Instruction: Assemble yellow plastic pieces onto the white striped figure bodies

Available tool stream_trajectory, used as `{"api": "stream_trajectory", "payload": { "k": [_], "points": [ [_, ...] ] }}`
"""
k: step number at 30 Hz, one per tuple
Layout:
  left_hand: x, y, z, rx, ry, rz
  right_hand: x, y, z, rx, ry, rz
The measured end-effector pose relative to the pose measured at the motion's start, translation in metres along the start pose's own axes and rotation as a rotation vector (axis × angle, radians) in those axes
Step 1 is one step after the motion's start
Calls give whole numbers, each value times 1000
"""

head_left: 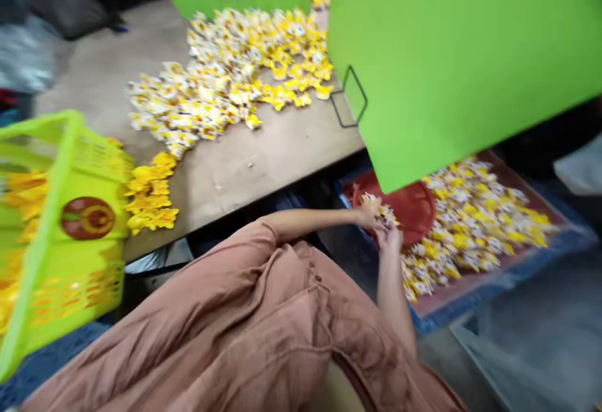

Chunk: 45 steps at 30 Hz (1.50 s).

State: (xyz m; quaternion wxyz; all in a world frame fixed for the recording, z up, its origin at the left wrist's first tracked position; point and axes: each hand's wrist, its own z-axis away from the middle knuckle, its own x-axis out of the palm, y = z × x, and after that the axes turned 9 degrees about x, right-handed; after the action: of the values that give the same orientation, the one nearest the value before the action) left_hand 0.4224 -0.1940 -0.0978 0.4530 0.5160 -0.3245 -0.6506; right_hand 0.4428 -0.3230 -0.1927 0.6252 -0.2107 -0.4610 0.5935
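My left hand (369, 212) and my right hand (391, 236) are close together over the near left part of a red round dish (416, 211). Between them they hold a small bunch of white and yellow flower-like pieces (386, 215), with the fingers curled around it. The dish stands on a blue-edged tray (522, 277), beside a heap of similar white and yellow pieces (470, 211). A green board (451, 61) overhangs the back of the dish. Fine finger detail is blurred.
White and yellow pieces (221, 79) cover part of the wooden table (277, 148), with orange-yellow ones (153, 192) at its left. A yellow-green basket (98, 174) holds more orange pieces. A wire loop (348, 98) sticks out from the board's edge.
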Motion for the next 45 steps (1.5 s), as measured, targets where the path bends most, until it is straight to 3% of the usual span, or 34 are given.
{"api": "stream_trajectory", "payload": {
  "k": [2,4,6,9,11,13,14,16,18,20,22,24,27,30,33,35,37,39,40,43,45],
  "points": [
    [-25,-5,29,67,-6,38,11,2,13,-71,-34,71],
    [-56,-16,74,154,-9,99,32,6,27,-146,-77,139],
    [-90,-31,123,294,189,283,77,10,40,-275,-183,250],
    [-142,-49,188,289,728,348,194,7,44,-678,-524,540],
    [-169,-60,218,222,967,356,285,4,33,-852,-718,714],
    [-187,-71,244,163,1099,397,361,3,19,-950,-791,970],
    [-193,-77,257,144,1139,430,388,5,13,-974,-808,1063],
    [-197,-92,283,130,1205,503,416,10,7,-993,-848,1142],
    [-200,-108,307,131,1272,563,415,16,9,-1001,-927,1142],
    [-208,-121,325,123,1346,516,398,24,20,-1032,-1082,1101],
    [-226,-131,335,76,1419,254,380,34,37,-1119,-1299,1073],
    [-256,-139,336,-48,1446,-158,372,44,56,-1213,-1467,1135],
    [-304,-148,327,-362,1282,-566,374,54,78,-1230,-1559,1207],
    [-327,-152,321,-476,1150,-626,382,55,86,-1026,-1477,990],
    [-316,-147,325,-313,1330,-431,389,51,89,-685,-1249,757],
    [-301,-139,328,-97,1419,-77,395,44,92,-598,-1137,667],
    [-287,-128,330,83,1350,360,401,34,96,-695,-1139,658],
    [-279,-117,327,136,1190,704,405,22,98,-816,-1247,705],
    [-276,-113,324,126,1114,811,405,17,98,-809,-1324,728],
    [-269,-109,317,88,959,909,394,13,92,-479,-1478,710],
    [-262,-113,317,55,961,763,378,16,83,-238,-1423,668]
  ]
}}
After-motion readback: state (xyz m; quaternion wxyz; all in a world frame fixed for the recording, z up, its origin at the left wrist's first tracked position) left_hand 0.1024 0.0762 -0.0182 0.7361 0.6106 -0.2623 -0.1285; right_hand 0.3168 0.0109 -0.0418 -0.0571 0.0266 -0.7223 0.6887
